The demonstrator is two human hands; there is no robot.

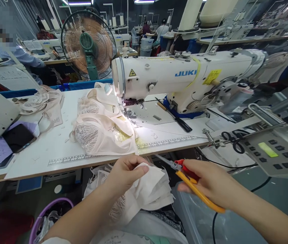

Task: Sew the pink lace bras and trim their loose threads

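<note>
My left hand [123, 176] is closed, pinching a cream lace-and-fabric garment piece [150, 191] held over my lap below the table edge. My right hand [207, 184] is closed on a pair of thread snips with yellow and red handles [189, 184]; their metal tips point left, close to the fabric's upper edge. On the white sewing table [57, 149] lies a pile of cream lace bra pieces [100, 128] left of the needle of the white JUKI sewing machine [184, 78].
A black phone [18, 137] and papers lie at the table's left. More cream pieces [42, 101] sit at the back left. A screwdriver [177, 118] lies by the machine base, black scissors [232, 140] and a control panel [273, 152] at right. A fan [88, 44] stands behind; a purple bin [49, 217] sits below.
</note>
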